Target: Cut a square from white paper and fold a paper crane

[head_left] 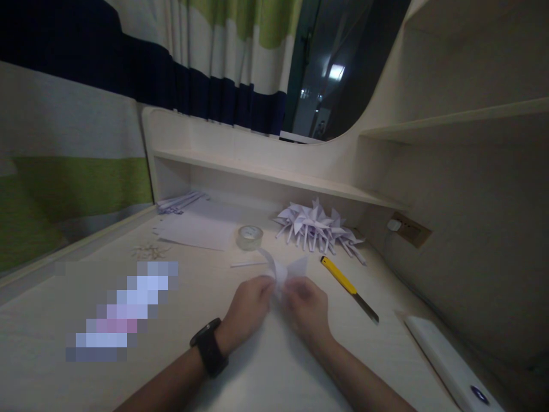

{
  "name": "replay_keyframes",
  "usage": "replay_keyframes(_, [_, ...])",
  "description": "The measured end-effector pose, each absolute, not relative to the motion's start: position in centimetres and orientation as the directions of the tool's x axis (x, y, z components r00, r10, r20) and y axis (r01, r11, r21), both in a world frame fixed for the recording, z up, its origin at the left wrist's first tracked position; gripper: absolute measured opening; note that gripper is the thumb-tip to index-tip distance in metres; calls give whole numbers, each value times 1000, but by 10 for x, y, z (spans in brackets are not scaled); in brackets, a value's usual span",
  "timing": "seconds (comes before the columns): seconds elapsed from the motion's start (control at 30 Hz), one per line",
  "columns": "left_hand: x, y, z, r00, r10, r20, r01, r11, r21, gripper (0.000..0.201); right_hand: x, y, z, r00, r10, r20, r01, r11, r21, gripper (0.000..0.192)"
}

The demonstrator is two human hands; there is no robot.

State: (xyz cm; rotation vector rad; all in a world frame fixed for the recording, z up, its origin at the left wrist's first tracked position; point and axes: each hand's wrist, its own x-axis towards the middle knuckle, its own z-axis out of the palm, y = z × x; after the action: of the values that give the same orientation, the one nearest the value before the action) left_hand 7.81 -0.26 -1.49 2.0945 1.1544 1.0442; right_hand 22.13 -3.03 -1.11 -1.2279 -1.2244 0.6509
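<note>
Both of my hands meet above the middle of the desk around a white paper pinwheel (279, 270), whose curved blades stick up beyond my fingers. My left hand (251, 303), with a dark watch (210, 346) on its wrist, pinches the pinwheel's left side. My right hand (309, 306) is closed on its right side, the fingers blurred by motion. Just beyond my left hand lies a thin white paper stick (249, 264). A roll of clear tape (249, 237) sits behind it. To the right rests a yellow utility knife (343, 279) with its blade out.
Several finished paper pinwheels (315, 223) are heaped at the back right. White paper sheets (199, 226), paper strips (180, 202) and small scraps (150, 250) lie at the back left. A white device (446, 360) stands along the right wall; a blurred-out item (124, 309) lies left.
</note>
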Motion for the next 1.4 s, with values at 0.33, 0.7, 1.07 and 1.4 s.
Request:
replay_keyframes(0.33, [79, -8, -15, 355, 861, 363, 498, -503, 707, 31, 222, -32, -7, 296, 902, 315, 255, 243, -936, 8])
replay_keyframes(0.7, [81, -11, -18, 323, 854, 408, 542, -520, 660, 29, 219, -35, -8, 275, 890, 364, 287, 285, -915, 10])
replay_keyframes(1.07, [86, -15, -19, 302, 877, 375, 356, -468, 809, 33, 228, -23, -23, 253, 920, 299, 163, 264, -950, 19])
replay_keyframes(1.4, [89, -13, -21, 269, 864, 425, 318, -496, 808, 36, 237, -15, -21, 174, 967, 185, -18, 191, -981, 27])
